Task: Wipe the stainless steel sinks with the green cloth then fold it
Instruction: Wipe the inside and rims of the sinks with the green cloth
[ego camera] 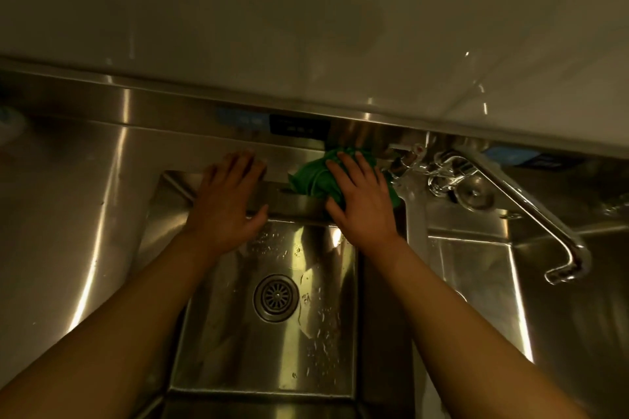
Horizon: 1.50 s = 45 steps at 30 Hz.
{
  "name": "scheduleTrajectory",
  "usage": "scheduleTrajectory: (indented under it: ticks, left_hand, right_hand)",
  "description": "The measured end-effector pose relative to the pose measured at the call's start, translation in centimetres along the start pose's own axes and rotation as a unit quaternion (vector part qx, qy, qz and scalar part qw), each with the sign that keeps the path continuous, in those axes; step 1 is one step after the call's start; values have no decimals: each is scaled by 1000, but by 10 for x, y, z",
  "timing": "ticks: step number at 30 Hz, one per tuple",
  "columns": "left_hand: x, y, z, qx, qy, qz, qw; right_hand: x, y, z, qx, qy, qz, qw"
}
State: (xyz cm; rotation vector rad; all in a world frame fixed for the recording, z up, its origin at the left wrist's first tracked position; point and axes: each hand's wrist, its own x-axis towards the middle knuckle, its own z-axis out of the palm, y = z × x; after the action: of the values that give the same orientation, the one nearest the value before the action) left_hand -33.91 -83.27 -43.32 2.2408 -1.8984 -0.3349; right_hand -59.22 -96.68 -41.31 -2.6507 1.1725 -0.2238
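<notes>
The bunched green cloth (310,177) lies on the back rim of the left steel sink (218,333), close to the backsplash. My right hand (364,194) presses down on the cloth with fingers spread over it. My left hand (228,196) rests flat and empty on the same back rim, to the left of the cloth. The left basin has a round drain (276,298) and water drops on its floor. A second sink (483,282) lies to the right, behind a steel divider.
A chrome faucet (524,201) with a long spout swings out over the right basin, its valves mounted just right of the cloth. A steel drainboard (68,214) spreads to the left. The tiled wall (306,27) rises behind the backsplash.
</notes>
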Motion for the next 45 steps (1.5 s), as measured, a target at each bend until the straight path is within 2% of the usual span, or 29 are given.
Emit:
scheduleTrajectory:
  ticks: [2, 8, 16, 25, 32, 38, 45]
  left_hand:
    - [6, 9, 5, 3, -18, 5, 1000]
    - [5, 12, 9, 8, -9, 7, 1000]
    - [3, 9, -4, 2, -20, 9, 1000]
    - [-53, -31, -33, 24, -27, -54, 998]
    - [-120, -73, -63, 42, -33, -143, 988]
    - [-178, -97, -56, 21, -35, -197, 980]
    - [-209, -99, -47, 11, -22, -207, 978]
  right_hand:
    - [-2, 6, -2, 6, 2, 0, 1000]
    - [-3, 4, 7, 24, 31, 20, 999]
    - [3, -31, 26, 48, 63, 92, 993]
    - [27, -96, 43, 46, 36, 48, 997]
    - [56, -170, 67, 74, 11, 10, 997]
    - [76, -211, 79, 66, -19, -37, 997]
    - [87, -237, 85, 40, -28, -58, 997]
